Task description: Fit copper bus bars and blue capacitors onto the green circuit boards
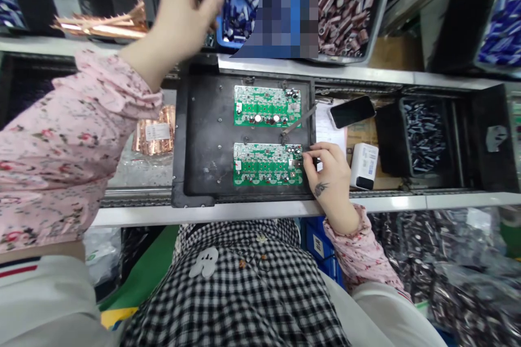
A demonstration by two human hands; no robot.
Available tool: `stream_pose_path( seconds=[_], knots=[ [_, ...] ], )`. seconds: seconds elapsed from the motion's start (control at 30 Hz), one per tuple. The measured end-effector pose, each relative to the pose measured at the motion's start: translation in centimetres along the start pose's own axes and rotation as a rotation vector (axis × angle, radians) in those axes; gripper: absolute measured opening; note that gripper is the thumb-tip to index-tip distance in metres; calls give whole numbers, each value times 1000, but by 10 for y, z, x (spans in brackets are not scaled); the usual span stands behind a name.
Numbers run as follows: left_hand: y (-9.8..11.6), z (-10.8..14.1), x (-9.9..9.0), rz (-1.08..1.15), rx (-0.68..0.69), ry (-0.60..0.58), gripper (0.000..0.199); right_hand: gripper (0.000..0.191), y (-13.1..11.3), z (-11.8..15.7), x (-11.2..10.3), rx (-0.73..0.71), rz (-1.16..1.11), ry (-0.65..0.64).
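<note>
My left hand (185,13) is raised at the left side of a blue bin (220,5) of blue-sleeved cylindrical capacitors (240,11). Its fingers are curled in towards the thumb; anything between them is hidden. At the right rim of a black tray (199,135), my right hand (331,176) has thumb and forefinger pinched together beside the lower green circuit board (267,164). A small dark thing shows under those fingers, too unclear to name. The upper green circuit board (266,107) lies in the same tray and carries two white-topped round parts near its front edge.
A dark strip (299,120) slants across the upper board's right corner. Right of the tray lie a phone (352,112), a white box (364,166) and a black bin (423,135) of dark capacitors. Brown capacitors (345,5) fill another bin; copper strips (157,133) lie left.
</note>
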State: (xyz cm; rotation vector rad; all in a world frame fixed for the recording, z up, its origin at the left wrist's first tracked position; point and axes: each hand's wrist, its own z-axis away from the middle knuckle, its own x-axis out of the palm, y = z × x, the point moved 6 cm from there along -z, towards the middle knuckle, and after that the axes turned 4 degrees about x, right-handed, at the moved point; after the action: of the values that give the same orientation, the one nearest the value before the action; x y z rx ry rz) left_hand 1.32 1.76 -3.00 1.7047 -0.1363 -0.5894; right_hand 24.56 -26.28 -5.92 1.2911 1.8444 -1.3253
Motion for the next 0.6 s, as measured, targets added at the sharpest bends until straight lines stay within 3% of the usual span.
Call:
stream_pose_path(
  seconds=[0.03, 0.07, 0.17, 0.27, 0.4, 0.6],
  knots=[
    [10, 8, 15, 29, 28, 15, 4, 10, 0, 0, -1, -1, 0, 1],
    [20, 19, 36, 57, 34, -43, 8, 10, -1, 0, -1, -4, 0, 1],
    [40, 59, 101, 177, -83, -302, 12, 9, -2, 1, -1, -24, 6, -10],
    [48, 95, 144, 302, -177, -505, 9, 8, -3, 1, -1, -39, 34, -16],
    [39, 117, 168, 452, -325, -642, 8, 7, -6, -1, -2, -62, 67, -24],
    [30, 120, 170, 517, -498, -607, 9, 7, -17, -2, 1, -110, 197, -47]
  ],
)
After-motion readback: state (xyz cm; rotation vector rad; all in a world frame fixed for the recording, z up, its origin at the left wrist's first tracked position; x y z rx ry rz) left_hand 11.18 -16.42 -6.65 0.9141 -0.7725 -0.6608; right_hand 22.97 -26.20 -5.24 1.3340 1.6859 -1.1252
